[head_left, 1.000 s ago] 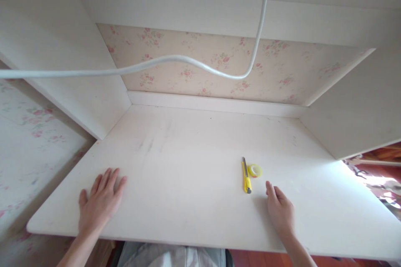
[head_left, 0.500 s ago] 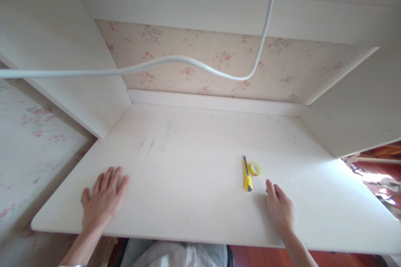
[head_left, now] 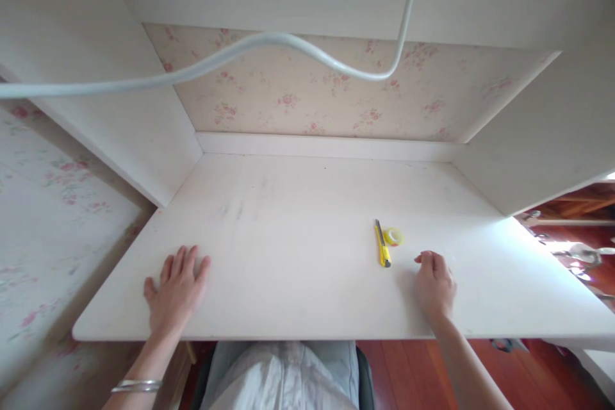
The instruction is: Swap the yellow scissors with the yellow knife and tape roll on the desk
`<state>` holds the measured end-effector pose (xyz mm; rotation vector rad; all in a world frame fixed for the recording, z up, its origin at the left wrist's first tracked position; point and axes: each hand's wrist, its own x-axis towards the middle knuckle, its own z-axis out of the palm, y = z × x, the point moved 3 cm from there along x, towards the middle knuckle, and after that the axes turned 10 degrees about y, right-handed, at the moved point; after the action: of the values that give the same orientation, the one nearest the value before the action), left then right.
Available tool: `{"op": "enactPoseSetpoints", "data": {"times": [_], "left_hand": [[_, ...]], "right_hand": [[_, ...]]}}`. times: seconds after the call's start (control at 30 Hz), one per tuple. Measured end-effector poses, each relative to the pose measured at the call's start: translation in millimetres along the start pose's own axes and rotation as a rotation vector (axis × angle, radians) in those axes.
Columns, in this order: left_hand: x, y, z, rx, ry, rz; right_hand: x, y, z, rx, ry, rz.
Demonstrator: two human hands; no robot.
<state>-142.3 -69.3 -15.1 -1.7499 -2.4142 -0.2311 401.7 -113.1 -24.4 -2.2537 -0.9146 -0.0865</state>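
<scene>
My left hand [head_left: 175,291] lies palm down on the left part of the white desk [head_left: 288,256], its fingers spread and nothing under them that shows. On the right, my right hand [head_left: 435,285] rests on the desk with its fingers curled into a loose fist; no object shows in it. A yellow box cutter [head_left: 383,245] with a dark tip lies just left of that hand, apart from it. Beside the cutter's upper part is a small roll of yellow tape [head_left: 394,236], lying flat. Neither hand touches these two things.
A white cable [head_left: 269,40] hangs across the view close to the camera. White side panels [head_left: 129,115] and a low back ledge [head_left: 317,145] enclose the desk's rear. Past the right panel, several cluttered items stand over a red wooden floor [head_left: 403,371].
The view has tilted and shifted slightly, so the desk and cable sit higher in the picture. My right fingers look a little more curled; the cutter and tape have stayed put.
</scene>
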Motion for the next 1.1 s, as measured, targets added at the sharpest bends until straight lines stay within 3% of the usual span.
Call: {"op": "enactPoseSetpoints", "data": {"times": [0.1, 0.47, 0.7, 0.9, 1.1], "left_hand": [[-0.3, -0.4, -1.0, -0.021, 0.003, -0.007], [-5.3, -8.0, 0.5, -0.087, 0.039, 0.019], [-10.1, -9.7, -0.3, -0.093, 0.055, 0.024], [-17.5, -14.4, 5.5, -0.094, 0.075, 0.025], [-19.4, -17.9, 11.1, -0.124, 0.059, 0.021]], "right_hand": [[-2.1, -2.9, 1.9, -0.128, 0.057, -0.055], [-52.9, -9.9, -1.7, -0.398, 0.006, -0.131], [-58.7, -12.4, 3.4, -0.464, -0.058, -0.104], [-65.8, -22.5, -8.8, -0.471, -0.100, -0.034], [-70.1, -26.0, -16.5, -0.460, -0.096, -0.084]]}}
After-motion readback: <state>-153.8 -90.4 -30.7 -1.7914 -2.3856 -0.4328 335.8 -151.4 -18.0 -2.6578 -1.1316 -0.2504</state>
